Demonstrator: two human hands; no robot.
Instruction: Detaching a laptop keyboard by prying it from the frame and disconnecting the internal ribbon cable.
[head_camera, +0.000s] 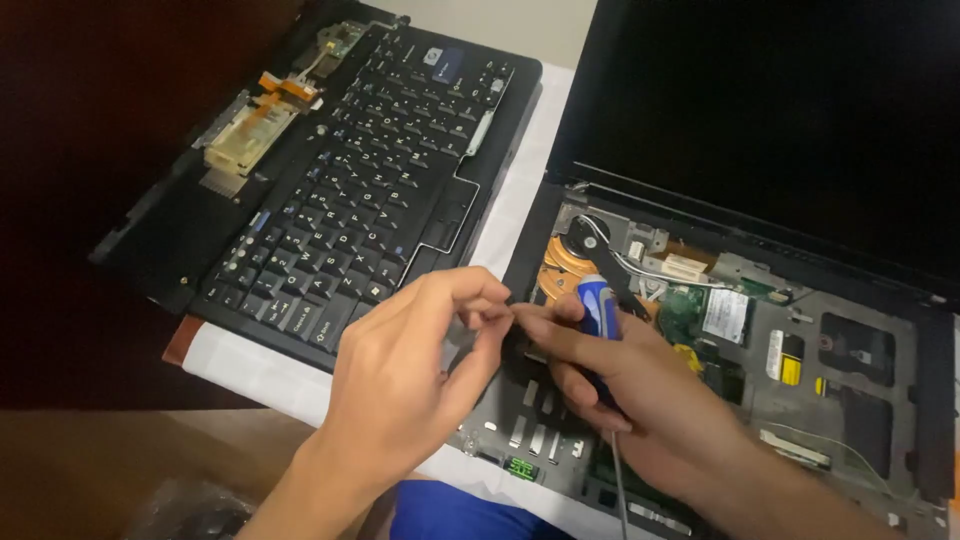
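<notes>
Blue cloth: at the very bottom edge, near my body, a piece of bright blue fabric (455, 512) shows; I cannot tell what it is.
Left hand: my left hand (405, 375) is almost closed, thumb and forefinger pinched together at the tips. If a small part is between them, it is too small to see.
Right hand: my right hand (625, 395) is closed around the screwdriver with the blue and white plastic handle (598, 308); its thin metal shaft (619, 485) points back toward me. The fingertips meet those of the left hand.
Handling: the screwdriver is light and stiff, and I judge the thick handle is the right place to take it, because the shaft is thin and smooth. Any screw would be tiny and easy to drop.
Opened laptop: the black laptop base without its cover (830, 370) lies just under both hands. I see a copper cooling part (560, 262) and a green circuit board (690, 310); these look fragile.
Screen: the dark screen (790, 110) stands behind.
Removed keyboard: the black keyboard panel (360, 190) lies to the far left on the white sheet (255, 370) over the worktop.
</notes>
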